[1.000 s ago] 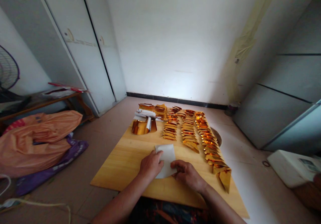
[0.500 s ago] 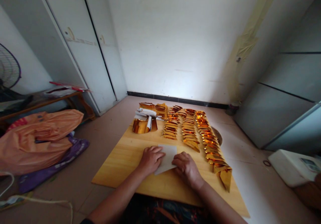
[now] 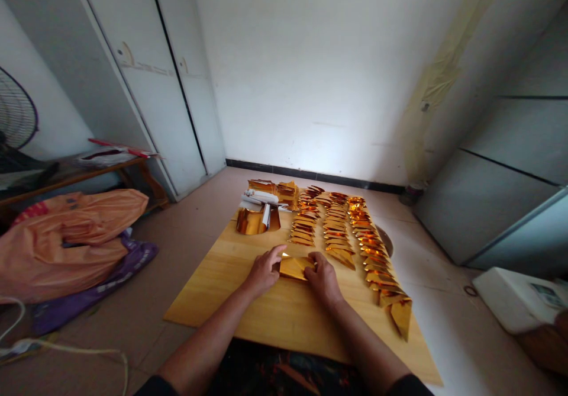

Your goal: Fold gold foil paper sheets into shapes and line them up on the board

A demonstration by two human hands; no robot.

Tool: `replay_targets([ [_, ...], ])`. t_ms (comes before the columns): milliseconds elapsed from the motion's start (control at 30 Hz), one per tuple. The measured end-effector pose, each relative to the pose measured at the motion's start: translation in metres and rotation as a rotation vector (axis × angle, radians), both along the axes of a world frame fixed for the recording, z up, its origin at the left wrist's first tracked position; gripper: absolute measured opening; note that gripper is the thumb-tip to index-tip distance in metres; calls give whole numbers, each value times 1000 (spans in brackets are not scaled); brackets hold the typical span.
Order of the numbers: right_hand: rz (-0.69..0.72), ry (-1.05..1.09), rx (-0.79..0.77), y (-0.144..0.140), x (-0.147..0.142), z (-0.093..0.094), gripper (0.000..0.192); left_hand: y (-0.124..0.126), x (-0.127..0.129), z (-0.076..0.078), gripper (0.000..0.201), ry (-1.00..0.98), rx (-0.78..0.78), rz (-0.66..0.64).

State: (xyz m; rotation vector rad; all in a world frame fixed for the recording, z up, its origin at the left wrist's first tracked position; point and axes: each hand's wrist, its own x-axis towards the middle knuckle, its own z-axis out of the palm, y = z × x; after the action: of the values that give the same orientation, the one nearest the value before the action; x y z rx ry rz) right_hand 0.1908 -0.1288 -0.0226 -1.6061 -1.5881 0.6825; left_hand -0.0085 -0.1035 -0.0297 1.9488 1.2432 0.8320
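left hand [image 3: 265, 270]: fingers flat, pinning the gold foil sheet [image 3: 295, 267] at frame centre
right hand [image 3: 322, 276]: fingers pressing its fold flat
table [image 3: 231, 292]: firm creasing surface

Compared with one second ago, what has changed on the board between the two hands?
The sheet showed its white side and lay larger; now it is folded smaller, gold side up. Both hands moved farther up the board: the left hand presses its left edge, the right hand its right edge. The rows of folded gold pieces, the foil roll and the wooden board stayed as they were.
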Motion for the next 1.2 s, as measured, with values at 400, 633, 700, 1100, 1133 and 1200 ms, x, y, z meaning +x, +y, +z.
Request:
replay_targets([
  [400,-3,-189,150,3,0,-8,29,-9,4,8,50,455,197,-83],
  [633,2,-210,147,3,0,-6,27,-11,7,13,45,523,234,-83],
  [700,13,-225,145,4,-1,-6,25,-12,7,14,42,530,231,-79],
  [1100,26,-615,138,-9,6,9,9,-26,20,13,13,535,466,-52],
  [1133,29,-645,145,-10,6,10,10,-26,19,13,14,528,480,-56],
  [1200,41,-692,161,-11,7,10,12,-26,19,14,15,525,495,-62],
])
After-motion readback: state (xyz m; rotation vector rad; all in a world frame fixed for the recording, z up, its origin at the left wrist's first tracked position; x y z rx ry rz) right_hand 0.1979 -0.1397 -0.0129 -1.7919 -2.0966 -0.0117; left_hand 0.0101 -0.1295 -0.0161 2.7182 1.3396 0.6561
